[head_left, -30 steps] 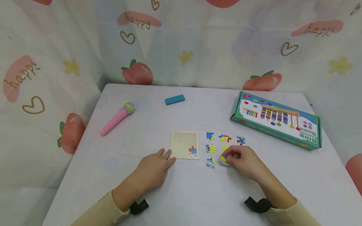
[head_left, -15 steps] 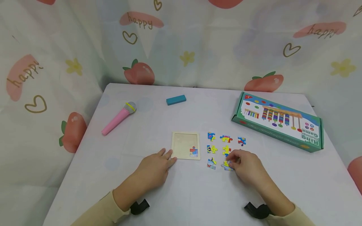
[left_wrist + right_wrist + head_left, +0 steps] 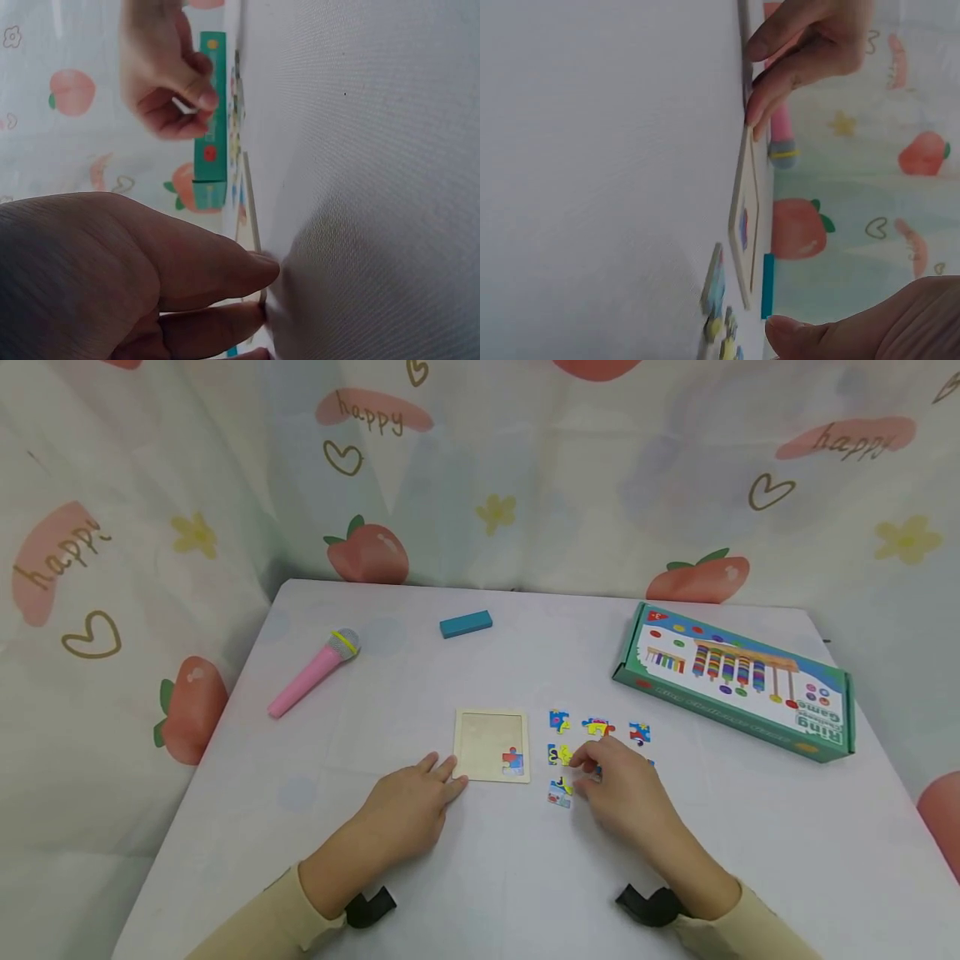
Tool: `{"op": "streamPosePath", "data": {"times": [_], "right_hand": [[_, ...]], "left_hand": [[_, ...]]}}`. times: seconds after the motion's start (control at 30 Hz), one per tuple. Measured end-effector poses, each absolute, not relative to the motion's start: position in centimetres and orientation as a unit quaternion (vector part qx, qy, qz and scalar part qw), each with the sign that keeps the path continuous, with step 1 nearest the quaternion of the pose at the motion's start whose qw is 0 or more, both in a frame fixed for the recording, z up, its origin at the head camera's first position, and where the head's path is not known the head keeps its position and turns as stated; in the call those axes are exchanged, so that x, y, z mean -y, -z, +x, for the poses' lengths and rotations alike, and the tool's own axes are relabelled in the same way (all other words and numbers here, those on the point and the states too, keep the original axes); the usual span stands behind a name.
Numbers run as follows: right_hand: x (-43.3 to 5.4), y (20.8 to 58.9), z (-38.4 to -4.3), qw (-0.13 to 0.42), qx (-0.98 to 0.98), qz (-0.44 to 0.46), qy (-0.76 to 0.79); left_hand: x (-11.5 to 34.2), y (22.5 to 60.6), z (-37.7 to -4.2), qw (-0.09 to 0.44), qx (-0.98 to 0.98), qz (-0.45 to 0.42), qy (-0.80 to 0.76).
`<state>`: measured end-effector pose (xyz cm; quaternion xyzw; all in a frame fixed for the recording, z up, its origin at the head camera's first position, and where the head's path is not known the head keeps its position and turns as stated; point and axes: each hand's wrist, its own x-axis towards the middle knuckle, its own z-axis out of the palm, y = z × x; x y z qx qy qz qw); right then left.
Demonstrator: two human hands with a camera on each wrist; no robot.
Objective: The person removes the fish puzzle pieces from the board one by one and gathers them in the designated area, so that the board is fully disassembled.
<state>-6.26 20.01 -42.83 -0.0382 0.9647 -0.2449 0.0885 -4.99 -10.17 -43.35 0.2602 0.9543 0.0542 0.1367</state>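
A square wooden puzzle tray [image 3: 490, 714] lies flat on the table with one red-and-blue jigsaw piece [image 3: 513, 762] in its lower right corner. My left hand [image 3: 405, 810] rests beside it, fingers extended, fingertips touching the tray's lower left corner. Loose jigsaw pieces are spread to the right of the tray, among them a blue-and-yellow piece [image 3: 558, 721] and a pale piece [image 3: 558, 793]. Over them hovers my right hand [image 3: 626, 789], thumb and forefinger apart near the left column, with no piece visible between them. It hides some middle and lower pieces.
A pink toy microphone [image 3: 313, 675] lies at the left. Toward the back is a blue block [image 3: 466, 624]. A green ring game box [image 3: 735, 681] occupies the right rear of the table. A patterned cloth hangs behind.
My right hand pinched a piece at the bottom middle, set it down there, and has moved left and slightly up over the pieces. My left hand stays at the tray.
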Motion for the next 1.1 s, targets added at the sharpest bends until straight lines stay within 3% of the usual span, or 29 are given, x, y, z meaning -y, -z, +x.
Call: {"op": "streamPosePath", "data": {"times": [0.57,1.1], "right_hand": [[-14.2,43.3,-10.1,0.170,-0.934,-0.118,0.289],[-12.7,43.7,-10.3,0.171,-0.949,-0.133,0.227]], "left_hand": [[10.1,43.5,-5.2,0.147,-0.954,0.255,-0.058],[10.1,43.6,-5.1,0.129,-0.954,0.264,-0.063]]}}
